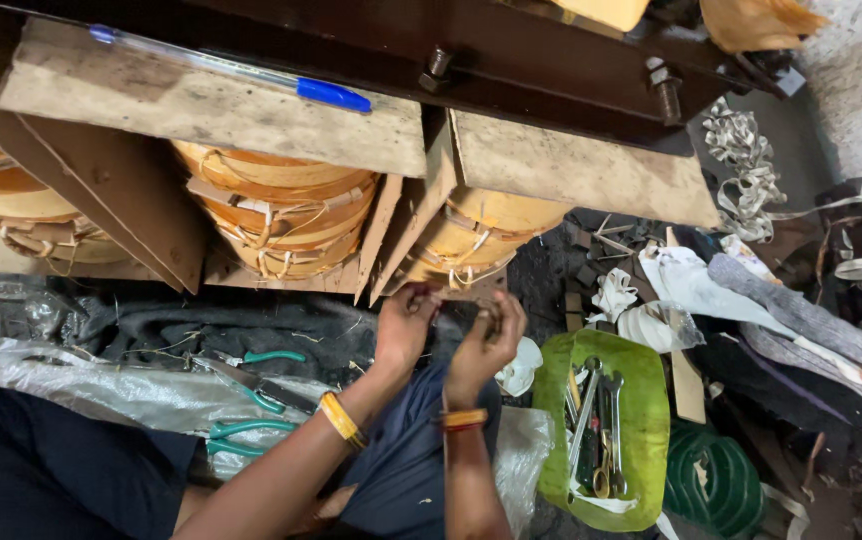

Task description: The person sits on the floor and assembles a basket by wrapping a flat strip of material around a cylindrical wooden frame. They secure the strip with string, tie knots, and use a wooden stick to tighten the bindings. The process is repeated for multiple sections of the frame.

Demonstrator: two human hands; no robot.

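Head view: at frame centre, a person's left hand (406,322) and right hand (487,340) meet just below the right-hand coil (481,235), one of three amber, tape-wrapped windings tied with pale string. Both hands' fingers are pinched together at the coil's lower edge on something too small to make out; what they grasp cannot be told. Rough brown board sheets (211,105) separate and cap the rounded coils beneath a dark steel beam (511,60) with rusty bolts. A blue pen (241,70) lies on the upper-left board. Lower right, a green tray (641,400) holds metal spanners (591,420); green-handled pliers (251,395) rest on crumpled plastic at lower left.
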